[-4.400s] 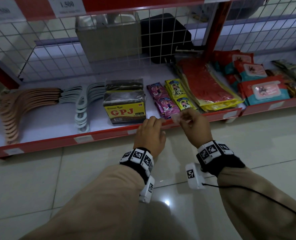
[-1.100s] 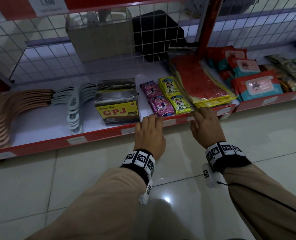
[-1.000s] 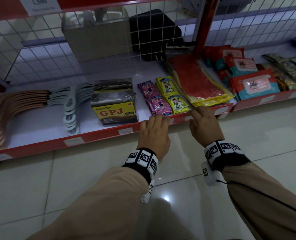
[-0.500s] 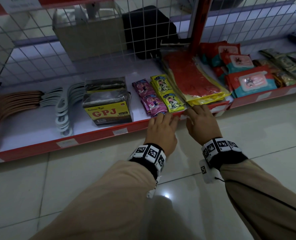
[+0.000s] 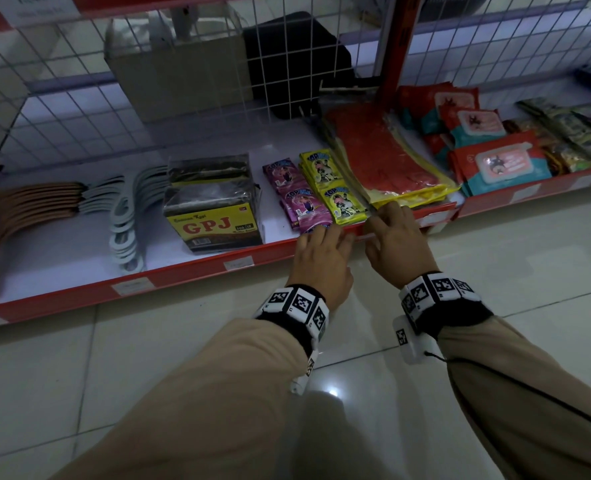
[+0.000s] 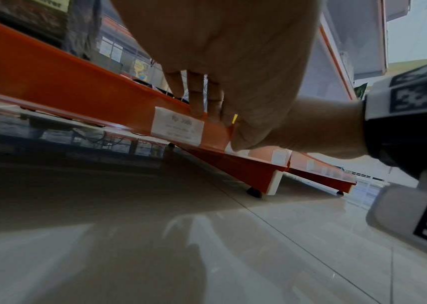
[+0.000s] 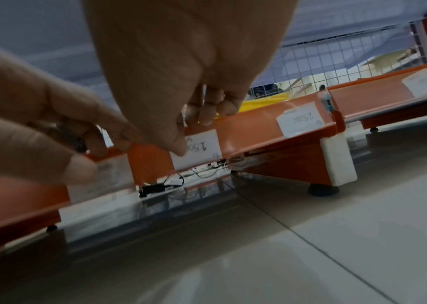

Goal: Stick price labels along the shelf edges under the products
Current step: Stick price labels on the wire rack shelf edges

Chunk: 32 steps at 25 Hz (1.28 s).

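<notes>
On the left of the shelf lie hangers (image 5: 27, 216) and a GPJ pack (image 5: 214, 216). Your left hand (image 5: 321, 261) rests straight fingers on the red shelf edge (image 5: 183, 278), just beside a stuck label (image 6: 178, 127). Your right hand (image 5: 396, 244), fingers relaxed, presses its thumb on another label (image 7: 202, 149) under the yellow sachets (image 5: 332, 188).

Left hand (image 5: 321, 261) slid right along the shelf edge (image 5: 190, 275) to beside the right hand (image 5: 396, 242), label no longer pinched aloft, both hands now on the edge.
</notes>
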Tool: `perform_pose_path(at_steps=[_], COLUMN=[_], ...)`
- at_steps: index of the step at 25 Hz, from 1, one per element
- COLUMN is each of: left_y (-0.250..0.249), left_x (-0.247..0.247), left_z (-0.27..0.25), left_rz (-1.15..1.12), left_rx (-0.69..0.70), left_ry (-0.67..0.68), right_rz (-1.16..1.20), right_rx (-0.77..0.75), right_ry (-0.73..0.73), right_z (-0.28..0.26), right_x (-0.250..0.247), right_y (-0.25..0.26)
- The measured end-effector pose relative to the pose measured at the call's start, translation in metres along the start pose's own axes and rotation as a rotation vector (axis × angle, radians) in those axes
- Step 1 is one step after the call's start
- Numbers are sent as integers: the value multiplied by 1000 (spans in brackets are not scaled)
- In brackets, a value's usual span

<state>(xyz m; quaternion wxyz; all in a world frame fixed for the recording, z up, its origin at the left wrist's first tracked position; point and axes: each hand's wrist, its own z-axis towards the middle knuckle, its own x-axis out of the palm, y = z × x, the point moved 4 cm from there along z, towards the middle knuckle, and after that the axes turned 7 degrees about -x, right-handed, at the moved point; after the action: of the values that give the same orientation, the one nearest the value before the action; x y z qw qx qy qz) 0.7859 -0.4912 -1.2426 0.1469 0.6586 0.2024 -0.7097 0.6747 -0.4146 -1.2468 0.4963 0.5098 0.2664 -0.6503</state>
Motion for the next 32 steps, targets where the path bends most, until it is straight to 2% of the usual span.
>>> perform_pose_path(at_steps=[4, 8, 15, 17, 20, 22, 24, 28, 32], left_y=[4, 10, 10, 11, 10, 9, 9, 6, 4], left_x=[-2, -6, -4, -2, -1, -1, -1, 0, 1], left_z=[7, 14, 13, 13, 16, 18, 18, 15, 16], left_rz=[-66, -246, -328, -305, -253, -212, -187, -204, -233], left_rx=[-25, -110, -205, -214, -192, -184, -177, -163, -184], left_ry=[26, 19, -46, -47, -33, -24, -20, -28, -45], right_rz=[260, 648, 1140, 1061, 581, 373, 330, 329, 245], right_rx=[52, 296, 490, 438, 77, -72, -86, -1, 0], right_ry=[-45, -156, -116, -138, -160, -101, -91, -176, -168], right_z=[10, 10, 7, 4, 5, 9, 12, 11, 10], right_x=[-9, -14, -9, -12, -26, -28, -29, -32, -23], right_y=[-7, -15, -5, -2, 4, 5, 1, -16, -19])
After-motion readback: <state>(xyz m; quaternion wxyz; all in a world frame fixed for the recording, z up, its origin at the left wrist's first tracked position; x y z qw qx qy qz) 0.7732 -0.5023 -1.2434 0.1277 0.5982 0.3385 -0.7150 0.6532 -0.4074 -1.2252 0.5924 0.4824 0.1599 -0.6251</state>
